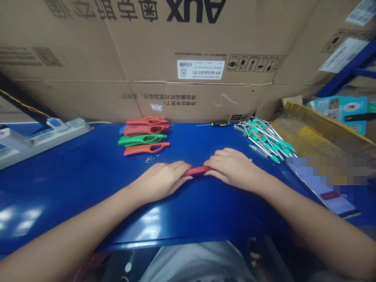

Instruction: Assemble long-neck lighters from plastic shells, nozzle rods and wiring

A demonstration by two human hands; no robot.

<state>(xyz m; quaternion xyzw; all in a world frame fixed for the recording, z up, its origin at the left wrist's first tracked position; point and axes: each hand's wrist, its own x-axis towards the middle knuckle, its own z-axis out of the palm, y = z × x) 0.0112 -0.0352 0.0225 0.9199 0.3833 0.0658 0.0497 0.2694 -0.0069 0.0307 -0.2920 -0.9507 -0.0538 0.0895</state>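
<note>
Handle of red plastic [196,170], clamped between fingers of left hand [158,182] and right hand [233,168], green handle [142,140], screwdriver [216,123] beyond

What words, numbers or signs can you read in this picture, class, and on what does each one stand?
"AUX": big black letters, upside down, on the cardboard box
"25": upside down on the white label on that box
"师傅您辛苦了": upside down, in a Chinese line lower on the box
Too small or blurred to read: the label's other print, the white sticker at upper right, the blue carton
</note>
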